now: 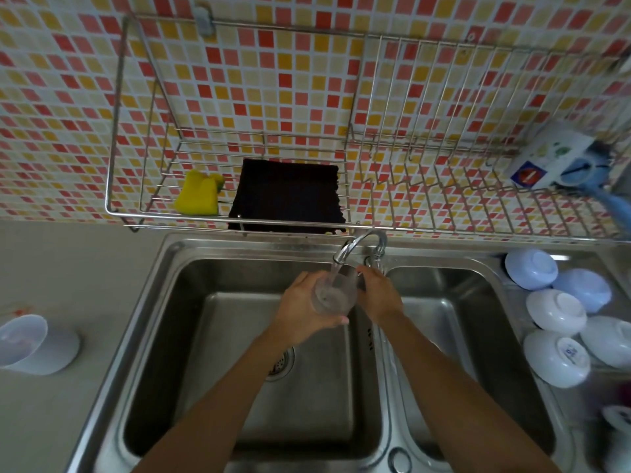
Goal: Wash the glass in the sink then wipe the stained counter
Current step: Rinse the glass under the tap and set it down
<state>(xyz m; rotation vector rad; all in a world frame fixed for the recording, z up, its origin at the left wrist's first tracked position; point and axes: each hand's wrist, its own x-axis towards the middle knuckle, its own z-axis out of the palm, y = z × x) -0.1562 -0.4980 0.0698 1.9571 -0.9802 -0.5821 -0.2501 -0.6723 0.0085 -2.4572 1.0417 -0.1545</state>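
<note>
A clear glass is held under the running faucet, over the left basin of the steel double sink. Water streams into it. My left hand wraps around the glass from the left, thumb across its lower side. My right hand touches the glass's right rim and side. On the wire wall rack above the sink lie a yellow sponge and a black cloth. The grey counter lies left of the sink, with a faint reddish mark near its left edge.
A white plastic cup stands on the left counter. Several white bowls lie upside down on the right drainboard. A mug sits on the rack's right end. The drain strainer is partly hidden under my left forearm.
</note>
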